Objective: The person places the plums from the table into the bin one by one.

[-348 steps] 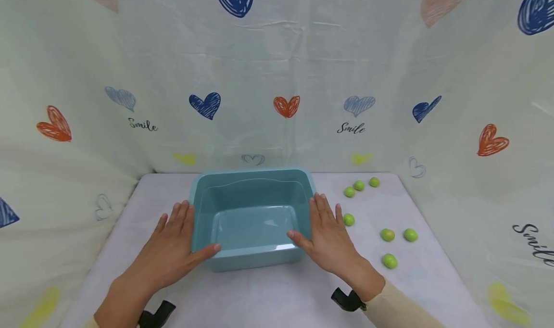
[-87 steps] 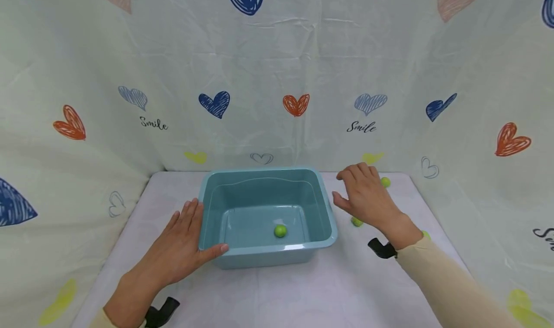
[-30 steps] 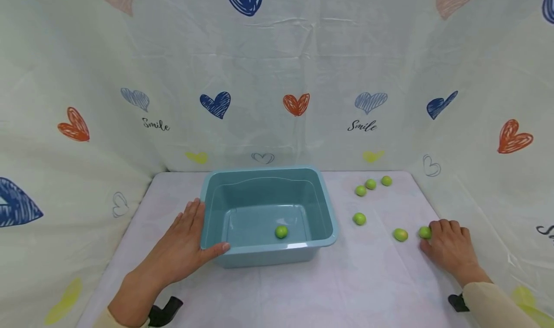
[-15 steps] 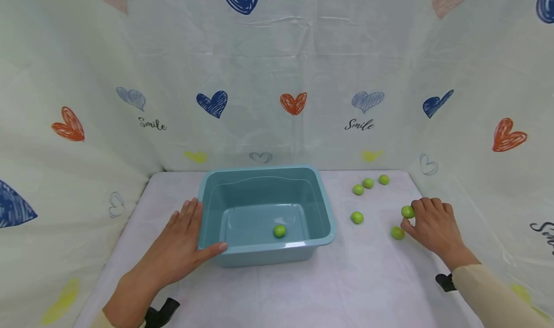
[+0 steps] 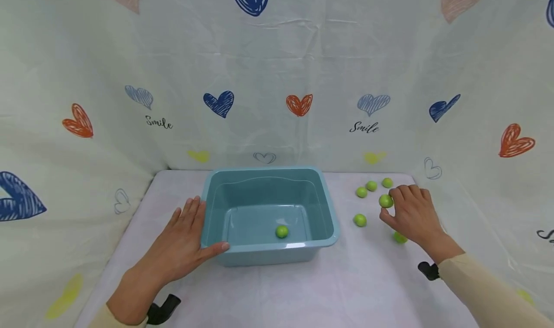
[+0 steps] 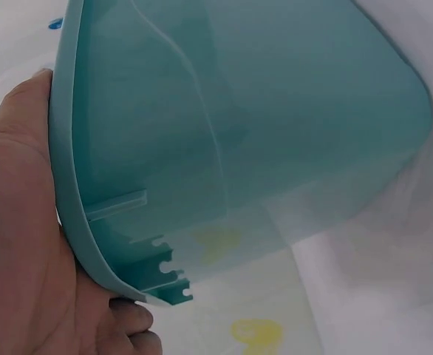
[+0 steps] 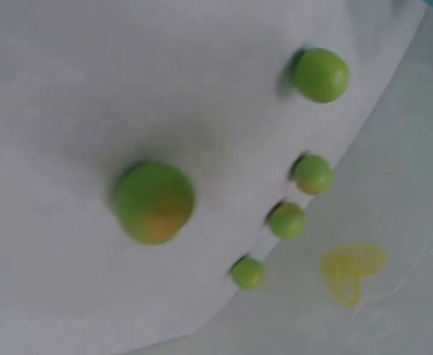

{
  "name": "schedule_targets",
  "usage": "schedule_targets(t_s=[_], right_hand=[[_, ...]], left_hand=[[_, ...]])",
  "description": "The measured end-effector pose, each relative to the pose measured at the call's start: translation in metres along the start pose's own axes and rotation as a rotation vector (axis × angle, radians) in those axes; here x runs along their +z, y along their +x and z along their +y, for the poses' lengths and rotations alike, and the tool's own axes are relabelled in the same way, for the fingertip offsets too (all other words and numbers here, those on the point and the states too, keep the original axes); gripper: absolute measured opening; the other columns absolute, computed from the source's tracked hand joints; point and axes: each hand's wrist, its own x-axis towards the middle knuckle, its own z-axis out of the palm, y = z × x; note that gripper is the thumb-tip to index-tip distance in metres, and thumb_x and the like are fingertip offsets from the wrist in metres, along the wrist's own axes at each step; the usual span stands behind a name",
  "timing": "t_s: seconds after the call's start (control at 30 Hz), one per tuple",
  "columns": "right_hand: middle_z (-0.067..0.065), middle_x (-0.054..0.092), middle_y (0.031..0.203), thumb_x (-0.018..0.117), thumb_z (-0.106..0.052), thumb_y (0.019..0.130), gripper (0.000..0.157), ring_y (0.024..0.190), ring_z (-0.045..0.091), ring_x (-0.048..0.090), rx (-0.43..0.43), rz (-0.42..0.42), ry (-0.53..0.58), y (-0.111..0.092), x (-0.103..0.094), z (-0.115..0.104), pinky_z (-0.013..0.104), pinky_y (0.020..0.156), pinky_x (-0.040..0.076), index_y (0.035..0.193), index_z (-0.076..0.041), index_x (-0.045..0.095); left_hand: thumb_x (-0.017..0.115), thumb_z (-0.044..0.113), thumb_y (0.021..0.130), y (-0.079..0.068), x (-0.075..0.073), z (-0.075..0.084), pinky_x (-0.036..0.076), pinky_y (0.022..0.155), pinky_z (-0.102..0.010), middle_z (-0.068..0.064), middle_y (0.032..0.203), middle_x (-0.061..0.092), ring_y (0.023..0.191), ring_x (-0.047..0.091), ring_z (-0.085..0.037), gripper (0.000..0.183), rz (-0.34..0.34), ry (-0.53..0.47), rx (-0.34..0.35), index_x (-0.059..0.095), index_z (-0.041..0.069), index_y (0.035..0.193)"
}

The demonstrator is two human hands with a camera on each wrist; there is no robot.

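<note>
My left hand point(image 5: 175, 246) lies along the left side of a blue-green plastic tub point(image 5: 270, 256), fingers straight and thumb at the front rim. The left wrist view shows that hand against the outside of the tub's rim point(image 6: 67, 148). My right hand point(image 5: 415, 217) pinches a small round green fruit point(image 5: 386, 201) between thumb and fingers, right of the tub; hand and held fruit are out of the right wrist view. One green fruit point(image 5: 282, 231) sits inside the tub. Partly hidden beneath the right hand is another fruit point(image 5: 400, 237), which has an orange-tinged patch point(image 7: 165, 218).
On the white-covered table point(image 5: 346, 289), a single green fruit point(image 5: 359, 220) lies between tub and right hand. Three more, including one green fruit point(image 5: 371, 186), sit near the back right edge. A heart-printed cloth point(image 5: 268, 68) hangs behind the table.
One fruit has come into the tub since the oldest frame. Over the last second my right hand has picked up another at the far right and carried it left. The left hand stays put.
</note>
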Motion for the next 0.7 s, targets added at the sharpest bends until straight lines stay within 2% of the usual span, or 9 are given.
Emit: schedule_targets(t_s=[0.17,0.37,0.57,0.7], right_hand=[[0.017,0.060,0.100,0.063,-0.037,0.084,0.042,0.097,0.039,0.049,-0.037,0.060,0.052,0.034,-0.013,-0.030,0.054,0.081,0.040,0.102,0.000,0.057],[0.013,0.060,0.100,0.065,-0.036,0.085,0.037,0.095,0.034,0.047,-0.067,0.064,0.115,0.069,-0.028,-0.071,0.050,0.083,0.038,0.102,-0.004,0.059],[0.012,0.060,0.098,0.066,-0.036,0.086,0.036,0.092,0.032,0.049,-0.141,0.122,0.186,0.095,-0.037,-0.112,0.046,0.077,0.037,0.102,-0.004,0.061],[0.010,0.061,0.097,0.067,-0.035,0.086,0.033,0.090,0.030,0.051,-0.210,0.128,0.222,0.107,-0.038,-0.137,0.045,0.077,0.039,0.101,-0.006,0.061]], left_hand=[[0.056,0.082,0.091,0.001,0.001,0.000,0.021,0.125,-0.071,-0.033,0.170,0.020,0.158,0.019,-0.052,0.123,0.009,0.015,0.000,0.021,-0.012,0.162],[0.054,0.084,0.091,0.001,0.002,0.001,0.020,0.125,-0.071,-0.032,0.171,0.020,0.159,0.019,-0.052,0.125,-0.008,0.012,-0.011,0.019,-0.011,0.163],[0.054,0.085,0.090,0.001,0.003,0.001,0.020,0.125,-0.071,-0.032,0.171,0.018,0.159,0.018,-0.052,0.126,-0.016,-0.003,-0.014,0.017,-0.011,0.163],[0.054,0.085,0.089,0.001,0.003,0.001,0.021,0.124,-0.072,-0.032,0.171,0.018,0.158,0.018,-0.053,0.127,-0.019,0.002,-0.018,0.016,-0.011,0.164]])
